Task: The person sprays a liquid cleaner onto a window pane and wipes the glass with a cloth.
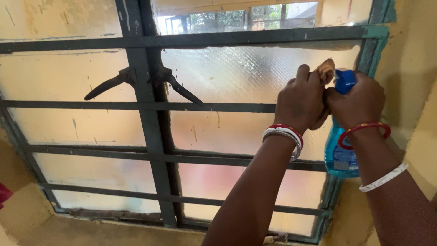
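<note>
My right hand [357, 102] grips a blue spray bottle [340, 155] by its neck, the blue nozzle [344, 79] showing above my fingers. My left hand [300, 102] is closed around a small tan cloth [326, 70] that sticks up from the fist. Both hands touch each other in front of the frosted glass window pane [236, 75] at its upper right. Red and white bangles sit on both wrists.
A dark green metal window frame [150, 136] with horizontal bars [136, 106] covers the glass. Two latch handles [109, 84] hang at the centre post. Yellow walls [409, 68] flank the window, with a sill [91, 230] below.
</note>
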